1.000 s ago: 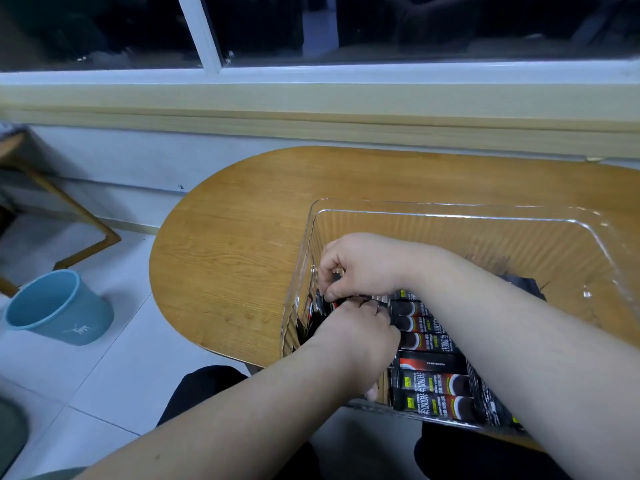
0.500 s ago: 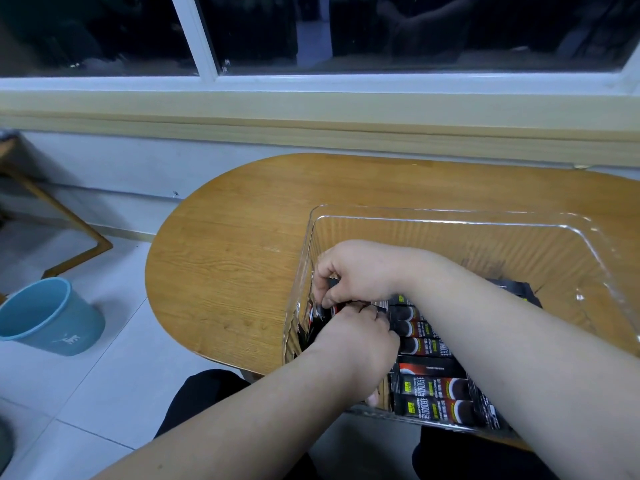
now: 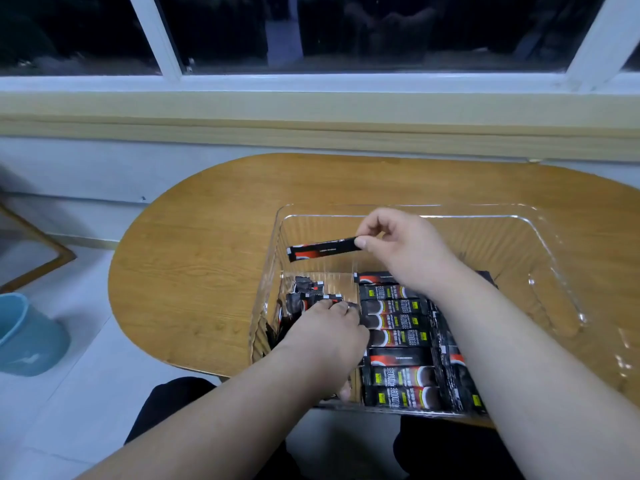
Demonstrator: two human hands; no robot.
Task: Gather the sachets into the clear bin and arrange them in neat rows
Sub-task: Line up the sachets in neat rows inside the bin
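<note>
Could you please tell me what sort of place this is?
Likely a home or office room: a rounded wooden table by a white-framed window, and a blue plastic bucket on the pale tiled floor.

The right hand was held up, a sachet pinched between thumb and fingers. The left hand was held at its 7 o'clock, fingers curled downward, grasp unseen.

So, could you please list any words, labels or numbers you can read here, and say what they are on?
Nothing can be quoted.
Sachets in the row: large pale characters and a small yellow tag, too blurred to read.
Lifted sachet in the right hand: fine print, too small to read.
Blue bucket: a white mark, unreadable.
</note>
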